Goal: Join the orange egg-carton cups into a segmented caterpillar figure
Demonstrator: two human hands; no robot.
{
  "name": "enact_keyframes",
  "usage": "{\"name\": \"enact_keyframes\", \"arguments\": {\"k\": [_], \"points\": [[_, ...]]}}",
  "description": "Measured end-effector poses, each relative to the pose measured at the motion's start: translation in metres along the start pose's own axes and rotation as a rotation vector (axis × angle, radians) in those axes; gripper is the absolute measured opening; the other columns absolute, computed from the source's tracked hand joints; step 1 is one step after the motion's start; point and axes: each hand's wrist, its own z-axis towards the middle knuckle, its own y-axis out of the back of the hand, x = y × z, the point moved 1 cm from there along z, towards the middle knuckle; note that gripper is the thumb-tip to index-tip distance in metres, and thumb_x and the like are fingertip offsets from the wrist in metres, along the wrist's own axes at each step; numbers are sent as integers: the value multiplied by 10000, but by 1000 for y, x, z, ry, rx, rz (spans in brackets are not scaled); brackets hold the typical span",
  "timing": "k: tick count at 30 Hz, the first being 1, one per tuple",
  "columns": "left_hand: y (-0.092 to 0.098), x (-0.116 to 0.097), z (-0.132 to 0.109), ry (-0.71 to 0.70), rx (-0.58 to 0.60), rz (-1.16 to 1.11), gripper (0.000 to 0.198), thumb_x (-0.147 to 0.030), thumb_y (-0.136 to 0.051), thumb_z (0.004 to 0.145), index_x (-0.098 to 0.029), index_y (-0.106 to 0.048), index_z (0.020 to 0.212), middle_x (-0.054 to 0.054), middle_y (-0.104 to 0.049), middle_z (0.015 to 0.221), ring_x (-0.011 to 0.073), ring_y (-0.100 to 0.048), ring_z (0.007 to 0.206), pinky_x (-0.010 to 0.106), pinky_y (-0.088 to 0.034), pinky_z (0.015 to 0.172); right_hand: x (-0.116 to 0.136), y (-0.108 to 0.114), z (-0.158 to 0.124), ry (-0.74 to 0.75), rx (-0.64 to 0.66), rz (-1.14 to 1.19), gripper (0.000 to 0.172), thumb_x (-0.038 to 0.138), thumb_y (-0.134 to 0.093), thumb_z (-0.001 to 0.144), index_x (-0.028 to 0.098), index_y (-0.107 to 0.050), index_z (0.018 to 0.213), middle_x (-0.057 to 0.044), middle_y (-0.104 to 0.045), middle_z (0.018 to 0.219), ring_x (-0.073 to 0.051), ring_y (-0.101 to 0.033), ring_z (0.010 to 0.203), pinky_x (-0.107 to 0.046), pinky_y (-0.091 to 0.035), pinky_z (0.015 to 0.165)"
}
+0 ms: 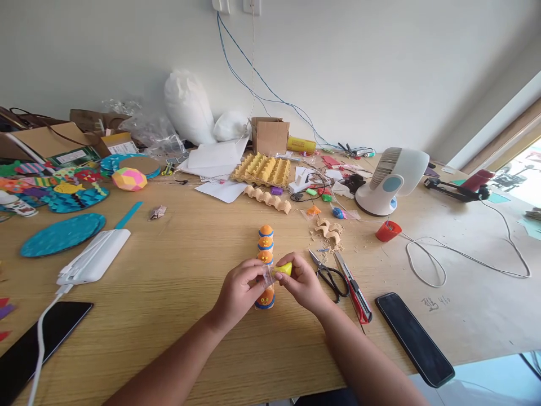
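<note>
Both my hands meet over the middle of a wooden table (169, 282). My left hand (239, 290) is closed in a pinch on a small clear plastic piece (267, 274). My right hand (301, 282) is closed around a small yellow-green object (284, 268). Beneath and just behind my hands lies a row of orange egg-carton cups with blue bands (266, 243), lined up away from me, partly hidden by my fingers.
Scissors (328, 276) and a red utility knife (355, 290) lie just right of my hands, then a black phone (414, 338). A white fan (391, 180), red cup (387, 230), yellow egg tray (262, 169), white power bank (95, 256) and colourful paper crafts (63, 189) surround them.
</note>
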Motion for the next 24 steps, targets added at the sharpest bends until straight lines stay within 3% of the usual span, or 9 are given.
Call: {"name": "enact_keyframes", "arguments": {"k": [6,10,17,24], "points": [[3,-3,0,-156,-38,67,60,-190,-721,901,-217,-748,947,34,-738,911,139,-713,818,231,-585,742,1,3,2,-115,87,112,503,513,-865,730,234,-564,1022,-12,-632,943,-139,-599,756,-273,-505,679],[3,-1,-1,-264,-45,156,139,-182,-712,909,-236,-747,1033,39,-756,942,159,-707,874,277,-587,796,1,5,3,-245,141,170,464,500,-863,736,205,-573,946,21,-657,737,-128,-624,633,-269,-501,636],[2,3,-3,-262,-37,214,117,-200,-688,929,-235,-740,1028,58,-758,993,177,-696,917,316,-582,820,1,6,3,-228,96,200,431,467,-873,737,200,-578,903,27,-692,670,-129,-644,587,-268,-500,612],[5,1,-1,-307,-13,227,106,-202,-705,917,-260,-757,989,38,-772,980,181,-685,907,326,-570,801,-3,8,3,-290,155,250,423,451,-874,743,191,-587,913,32,-699,671,-112,-635,577,-246,-477,602]]}}
